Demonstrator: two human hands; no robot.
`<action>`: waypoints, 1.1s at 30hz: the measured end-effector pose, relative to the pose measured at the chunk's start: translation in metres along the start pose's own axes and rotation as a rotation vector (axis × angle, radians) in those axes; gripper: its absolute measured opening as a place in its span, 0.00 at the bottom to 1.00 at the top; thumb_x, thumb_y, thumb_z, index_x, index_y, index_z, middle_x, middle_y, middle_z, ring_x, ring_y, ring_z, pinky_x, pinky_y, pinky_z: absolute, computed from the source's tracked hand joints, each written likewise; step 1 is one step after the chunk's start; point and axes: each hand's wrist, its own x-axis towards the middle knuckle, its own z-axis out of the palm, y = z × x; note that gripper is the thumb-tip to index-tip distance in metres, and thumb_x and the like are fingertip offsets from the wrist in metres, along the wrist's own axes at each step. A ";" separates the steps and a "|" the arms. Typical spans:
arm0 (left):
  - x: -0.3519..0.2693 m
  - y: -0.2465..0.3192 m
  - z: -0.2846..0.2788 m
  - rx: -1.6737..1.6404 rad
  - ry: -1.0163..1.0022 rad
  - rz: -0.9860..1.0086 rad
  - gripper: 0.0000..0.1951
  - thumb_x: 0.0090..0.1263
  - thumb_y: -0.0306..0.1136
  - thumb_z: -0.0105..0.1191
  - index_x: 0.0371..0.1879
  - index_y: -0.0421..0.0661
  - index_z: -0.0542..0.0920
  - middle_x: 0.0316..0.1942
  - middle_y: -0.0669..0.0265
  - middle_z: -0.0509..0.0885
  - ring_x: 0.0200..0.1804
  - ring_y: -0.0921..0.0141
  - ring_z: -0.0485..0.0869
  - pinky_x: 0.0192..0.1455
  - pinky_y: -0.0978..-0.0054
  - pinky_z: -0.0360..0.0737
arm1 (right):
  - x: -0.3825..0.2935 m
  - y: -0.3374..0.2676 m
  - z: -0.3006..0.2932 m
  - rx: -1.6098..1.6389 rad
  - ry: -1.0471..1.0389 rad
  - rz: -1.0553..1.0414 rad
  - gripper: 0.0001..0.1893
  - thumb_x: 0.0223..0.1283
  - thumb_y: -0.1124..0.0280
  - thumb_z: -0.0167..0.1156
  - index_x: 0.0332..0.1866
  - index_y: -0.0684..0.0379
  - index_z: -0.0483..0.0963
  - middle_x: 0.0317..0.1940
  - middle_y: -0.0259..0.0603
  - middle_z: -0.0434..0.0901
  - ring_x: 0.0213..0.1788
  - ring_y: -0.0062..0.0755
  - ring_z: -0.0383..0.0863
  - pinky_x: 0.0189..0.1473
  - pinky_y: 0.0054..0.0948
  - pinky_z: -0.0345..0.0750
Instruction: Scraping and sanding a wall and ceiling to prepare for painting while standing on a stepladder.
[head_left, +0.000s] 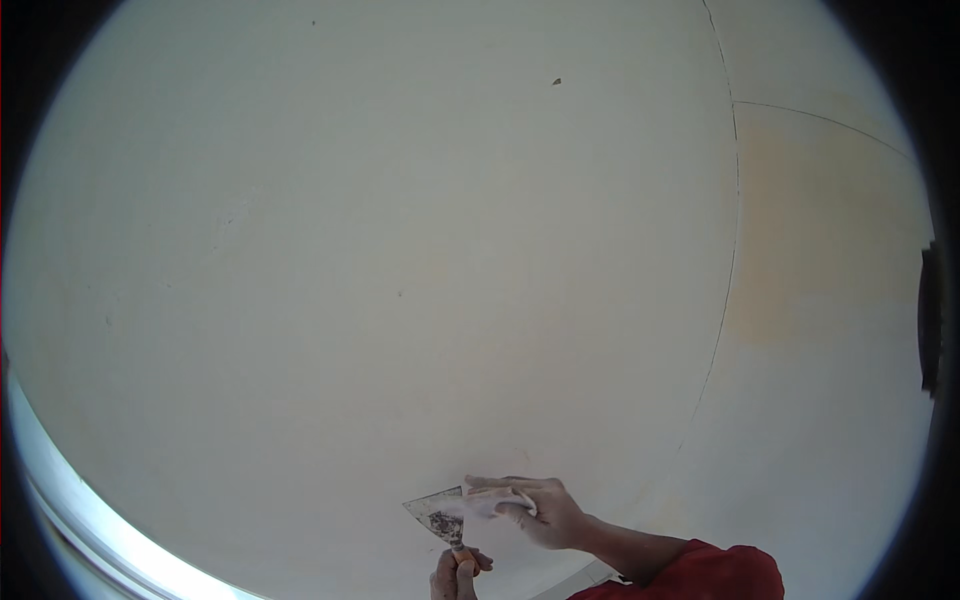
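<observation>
Near the bottom edge, my left hand (455, 576) grips the orange-brown handle of a putty knife (444, 517). Its triangular metal blade points up and is stained with dark patches. Just to the right of the blade, my right hand (551, 514) holds a whitish object (491, 502), partly covered by the fingers; I cannot tell its kind. This object reaches close to the blade; whether they touch cannot be told. Behind both hands spreads a pale plastered surface (375, 337). A red sleeve covers the upper right arm.
Thin cracks (737, 180) cross the pale surface on the right, beside an orange-tinted patch (772, 247). A small chipped spot (556, 82) shows near the top. A bright, curved-looking edge (112, 510) runs along the lower left. Something dark (930, 322) stands at the far right.
</observation>
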 end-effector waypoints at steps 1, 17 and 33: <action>0.001 0.011 -0.006 0.113 -0.015 -0.027 0.19 0.81 0.44 0.41 0.45 0.38 0.77 0.46 0.53 0.86 0.45 0.68 0.84 0.52 0.68 0.79 | 0.006 0.003 -0.025 -0.085 0.029 0.042 0.13 0.67 0.80 0.56 0.55 0.69 0.77 0.54 0.51 0.84 0.38 0.32 0.87 0.41 0.26 0.81; 0.047 -0.086 0.037 0.130 0.288 0.224 0.20 0.81 0.45 0.42 0.52 0.37 0.73 0.29 0.64 0.78 0.25 0.78 0.73 0.30 0.79 0.75 | 0.057 0.120 -0.093 -0.966 0.451 -0.531 0.23 0.63 0.80 0.51 0.64 0.62 0.75 0.67 0.50 0.73 0.73 0.54 0.67 0.73 0.48 0.64; 0.029 -0.066 0.005 0.469 0.632 0.495 0.22 0.78 0.42 0.49 0.60 0.35 0.77 0.23 0.66 0.78 0.22 0.78 0.73 0.26 0.78 0.69 | 0.104 0.082 -0.065 -0.966 0.192 -0.942 0.21 0.63 0.80 0.54 0.61 0.59 0.77 0.65 0.44 0.76 0.70 0.43 0.71 0.71 0.40 0.71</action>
